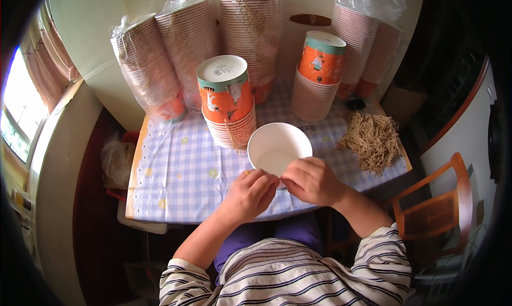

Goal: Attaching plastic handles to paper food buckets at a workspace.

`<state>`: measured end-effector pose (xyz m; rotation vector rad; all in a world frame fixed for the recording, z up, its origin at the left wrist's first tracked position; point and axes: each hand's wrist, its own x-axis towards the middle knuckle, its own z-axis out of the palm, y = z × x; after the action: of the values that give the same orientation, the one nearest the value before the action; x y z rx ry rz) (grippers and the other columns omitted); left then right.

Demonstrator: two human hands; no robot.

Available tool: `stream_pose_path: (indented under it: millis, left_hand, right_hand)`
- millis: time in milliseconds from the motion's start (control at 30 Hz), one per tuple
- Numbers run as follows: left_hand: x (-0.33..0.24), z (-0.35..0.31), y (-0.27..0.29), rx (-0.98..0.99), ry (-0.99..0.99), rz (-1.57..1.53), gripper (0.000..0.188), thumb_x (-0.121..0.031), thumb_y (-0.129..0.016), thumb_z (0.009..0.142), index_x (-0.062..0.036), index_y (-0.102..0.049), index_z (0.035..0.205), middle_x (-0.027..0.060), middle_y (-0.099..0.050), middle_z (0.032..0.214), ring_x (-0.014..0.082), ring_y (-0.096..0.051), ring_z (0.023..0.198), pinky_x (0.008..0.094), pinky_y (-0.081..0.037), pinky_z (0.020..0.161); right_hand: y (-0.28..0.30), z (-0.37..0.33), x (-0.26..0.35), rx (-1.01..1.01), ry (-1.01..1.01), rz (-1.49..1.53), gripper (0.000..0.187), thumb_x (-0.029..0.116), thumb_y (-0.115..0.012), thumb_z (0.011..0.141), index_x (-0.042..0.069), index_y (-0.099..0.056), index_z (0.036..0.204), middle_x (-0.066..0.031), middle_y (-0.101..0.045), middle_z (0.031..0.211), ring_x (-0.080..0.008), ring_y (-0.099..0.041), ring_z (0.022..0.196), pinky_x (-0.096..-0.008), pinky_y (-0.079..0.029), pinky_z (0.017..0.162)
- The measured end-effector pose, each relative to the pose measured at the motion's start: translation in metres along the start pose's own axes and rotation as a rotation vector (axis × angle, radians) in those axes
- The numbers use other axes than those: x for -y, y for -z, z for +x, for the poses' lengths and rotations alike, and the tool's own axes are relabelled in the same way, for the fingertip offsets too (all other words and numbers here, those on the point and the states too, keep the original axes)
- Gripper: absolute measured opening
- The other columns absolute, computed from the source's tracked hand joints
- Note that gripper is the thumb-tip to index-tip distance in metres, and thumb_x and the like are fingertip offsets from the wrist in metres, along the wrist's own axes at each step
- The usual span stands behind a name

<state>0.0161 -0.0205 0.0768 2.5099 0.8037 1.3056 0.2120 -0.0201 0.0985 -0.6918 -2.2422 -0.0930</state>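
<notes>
A paper bucket (279,138) with a white inside has its open mouth facing up in front of me. My left hand (249,193) and my right hand (311,179) meet at its near rim. Both hands have their fingers pinched together, tips almost touching. Whatever is between the fingertips is too small or hidden to make out. Just behind and left is a stack of nested buckets (229,129), with an upside-down orange bucket (226,102) on top and tan cord hanging at its side. To the right lies a loose heap of tan cords (373,140).
Tall bagged bucket stacks (250,39) line the wall. Another bucket stack (314,95) carries an upturned orange bucket (321,58) at back right. A blue checked cloth (176,183) covers the table. A wooden chair (434,210) stands at the right.
</notes>
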Motion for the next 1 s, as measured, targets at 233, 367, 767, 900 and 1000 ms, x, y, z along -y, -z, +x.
stream_pose_path:
  millis: [233, 367, 767, 900, 1000]
  left_hand:
    - [0.052, 0.026, -0.002, 0.019, -0.190, 0.292, 0.017, -0.005, -0.064, 0.070, -0.0071, -0.058, 0.086, 0.0040, -0.054, 0.077, 0.0201, -0.055, 0.066, 0.0326, -0.043, 0.059]
    - [0.089, 0.030, -0.013, -0.074, 0.397, 0.078, 0.016, -0.011, -0.063, 0.076, -0.0027, -0.061, 0.090, 0.0147, -0.059, 0.089, 0.0315, -0.059, 0.081, 0.0391, -0.049, 0.073]
    - [0.116, 0.014, -0.022, 0.039, 0.794, -0.339, 0.027, -0.011, -0.058, 0.076, 0.0021, -0.063, 0.099, 0.0083, -0.063, 0.073, 0.0147, -0.059, 0.064, 0.0278, -0.048, 0.058]
    - [0.113, 0.014, -0.016, 0.031, 0.916, -0.710, 0.021, -0.013, -0.052, 0.089, 0.0029, -0.062, 0.098, 0.0016, -0.057, 0.068, 0.0077, -0.052, 0.057, 0.0224, -0.041, 0.049]
    - [0.118, 0.012, -0.018, 0.028, 0.906, -0.706, 0.020, -0.012, -0.049, 0.093, 0.0030, -0.061, 0.098, 0.0003, -0.055, 0.067, 0.0066, -0.048, 0.054, 0.0213, -0.038, 0.047]
  right_hand:
    - [-0.027, 0.019, -0.044, 0.098, -0.403, 0.347, 0.005, 0.005, -0.065, 0.075, 0.001, -0.063, 0.079, -0.0092, -0.062, 0.077, -0.0203, -0.061, 0.067, -0.0304, -0.048, 0.060]
    - [-0.056, 0.027, -0.079, 0.031, -0.593, 0.352, 0.007, 0.007, -0.063, 0.075, 0.000, -0.062, 0.076, -0.0090, -0.063, 0.071, -0.0157, -0.061, 0.067, -0.0293, -0.047, 0.061]
    - [-0.087, 0.033, -0.098, 0.153, -0.660, 0.219, 0.009, 0.010, -0.060, 0.071, 0.003, -0.061, 0.066, -0.0139, -0.062, 0.069, -0.0303, -0.061, 0.066, -0.0398, -0.048, 0.060]
    - [-0.094, 0.032, -0.091, 0.164, -0.641, 0.253, 0.009, 0.011, -0.060, 0.072, 0.003, -0.061, 0.067, -0.0140, -0.062, 0.073, -0.0301, -0.061, 0.067, -0.0395, -0.048, 0.062]
    - [-0.098, 0.032, -0.090, 0.193, -0.645, 0.257, 0.009, 0.011, -0.060, 0.072, 0.003, -0.061, 0.069, -0.0141, -0.063, 0.077, -0.0305, -0.061, 0.070, -0.0394, -0.048, 0.064]
